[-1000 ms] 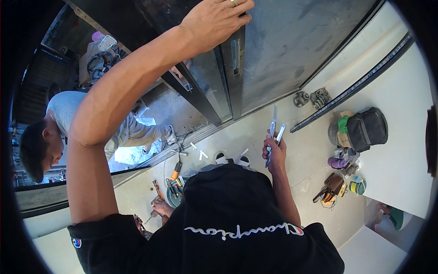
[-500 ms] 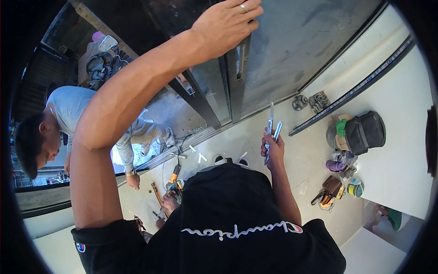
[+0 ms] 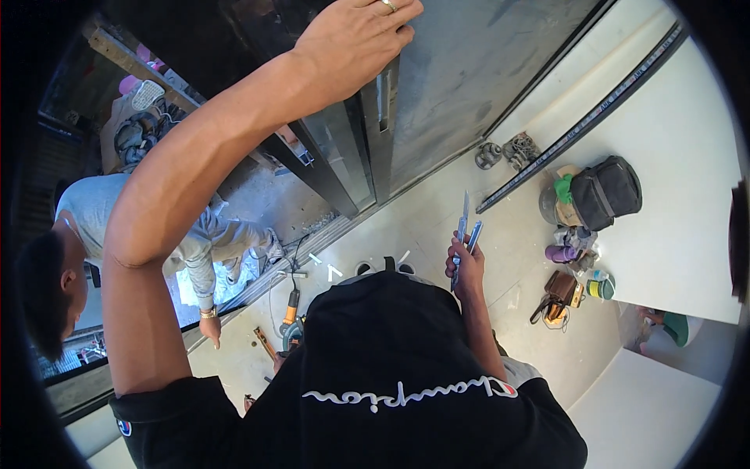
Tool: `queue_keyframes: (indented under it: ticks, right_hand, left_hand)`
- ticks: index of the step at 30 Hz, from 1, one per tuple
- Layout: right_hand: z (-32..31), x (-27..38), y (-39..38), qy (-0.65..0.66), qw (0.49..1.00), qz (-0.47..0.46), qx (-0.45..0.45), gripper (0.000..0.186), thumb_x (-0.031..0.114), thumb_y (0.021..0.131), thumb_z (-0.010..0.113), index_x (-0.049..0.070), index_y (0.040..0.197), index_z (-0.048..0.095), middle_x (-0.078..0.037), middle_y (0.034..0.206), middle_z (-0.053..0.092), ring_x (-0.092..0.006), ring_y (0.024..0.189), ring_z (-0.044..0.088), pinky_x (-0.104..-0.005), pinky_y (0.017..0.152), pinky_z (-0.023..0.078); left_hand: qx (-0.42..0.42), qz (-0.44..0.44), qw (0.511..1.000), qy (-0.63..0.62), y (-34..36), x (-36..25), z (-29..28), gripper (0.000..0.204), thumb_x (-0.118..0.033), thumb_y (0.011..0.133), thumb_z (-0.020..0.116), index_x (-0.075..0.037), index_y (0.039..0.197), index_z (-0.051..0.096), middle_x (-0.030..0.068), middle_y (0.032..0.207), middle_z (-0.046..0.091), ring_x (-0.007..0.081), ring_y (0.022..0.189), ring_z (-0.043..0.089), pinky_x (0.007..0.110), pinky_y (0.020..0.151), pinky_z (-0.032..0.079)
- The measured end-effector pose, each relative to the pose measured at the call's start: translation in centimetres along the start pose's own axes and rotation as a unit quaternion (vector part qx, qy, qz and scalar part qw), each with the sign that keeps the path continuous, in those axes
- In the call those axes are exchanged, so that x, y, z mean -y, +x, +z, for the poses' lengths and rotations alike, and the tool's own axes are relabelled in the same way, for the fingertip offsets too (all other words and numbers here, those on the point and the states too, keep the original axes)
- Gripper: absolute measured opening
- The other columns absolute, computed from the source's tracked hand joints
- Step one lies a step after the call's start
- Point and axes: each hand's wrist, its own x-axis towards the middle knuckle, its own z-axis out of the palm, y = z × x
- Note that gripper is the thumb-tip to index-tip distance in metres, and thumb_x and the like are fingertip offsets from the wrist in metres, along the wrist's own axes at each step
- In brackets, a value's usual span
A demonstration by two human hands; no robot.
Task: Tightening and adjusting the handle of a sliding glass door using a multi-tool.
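1. Right hand, right of centre: fingers clamped around the lower part of a silver bladed tool, tip toward the top of the frame; this low hold presumably keeps the edge off the fingers.
2. Left hand, top centre: raised by the dark door frame, probably because that spot is high. Contact and grip: cannot tell.
3. Orange power tool on floor, lower left; black bag near the wall, right, perhaps to spare walking room.

Hands well apart, bladed tool in the right
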Motion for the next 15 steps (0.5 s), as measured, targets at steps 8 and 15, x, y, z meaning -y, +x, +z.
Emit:
queue_keyframes:
  ticks: [8, 15]
  right_hand:
    - [0.6, -0.3, -0.3, 0.001, 1.000, -0.007, -0.018, 0.025, 0.016, 0.095, 0.067, 0.005, 0.115, 0.058, 0.001, 0.070, 0.053, -0.0076, 0.049, 0.046, -0.0239, 0.041, 0.035]
    - [1.3, -0.1, -0.7, -0.017, 0.999, -0.032, -0.027, 0.028, 0.014, 0.094, 0.066, 0.003, 0.118, 0.057, 0.000, 0.069, 0.053, -0.0087, 0.048, 0.047, -0.0244, 0.041, 0.035]
  left_hand:
    - [-0.017, -0.006, 1.000, 0.020, 1.1, 0.2, -0.5, 0.047, -0.031, 0.088, 0.059, -0.001, 0.125, 0.067, 0.0171, 0.140, 0.053, 0.0310, 0.141, 0.038, 0.047, 0.125, 0.014]
    - [-0.032, -0.022, 0.999, 0.032, 0.8, 0.3, 0.0, 0.046, -0.030, 0.087, 0.058, -0.002, 0.122, 0.069, 0.0163, 0.143, 0.052, 0.0316, 0.144, 0.034, 0.048, 0.125, 0.011]
